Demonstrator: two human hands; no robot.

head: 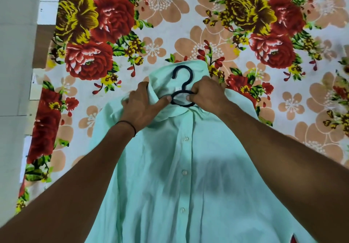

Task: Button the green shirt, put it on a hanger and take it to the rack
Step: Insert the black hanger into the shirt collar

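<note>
A pale green shirt (188, 176) lies front up on the flowered bed sheet, its placket buttoned with white buttons down the middle. A black plastic hanger (183, 84) pokes out of the collar, its hook and neck ring showing and the rest hidden inside the shirt. My left hand (140, 104) grips the collar and shoulder fabric on the left, thumb touching the hanger's ring. My right hand (205, 93) pinches the ring from the right, over the collar.
The bed sheet (170, 25) with red and yellow flowers covers the whole surface beyond the shirt. A pale wall and a wooden edge (40, 44) run along the left side of the bed.
</note>
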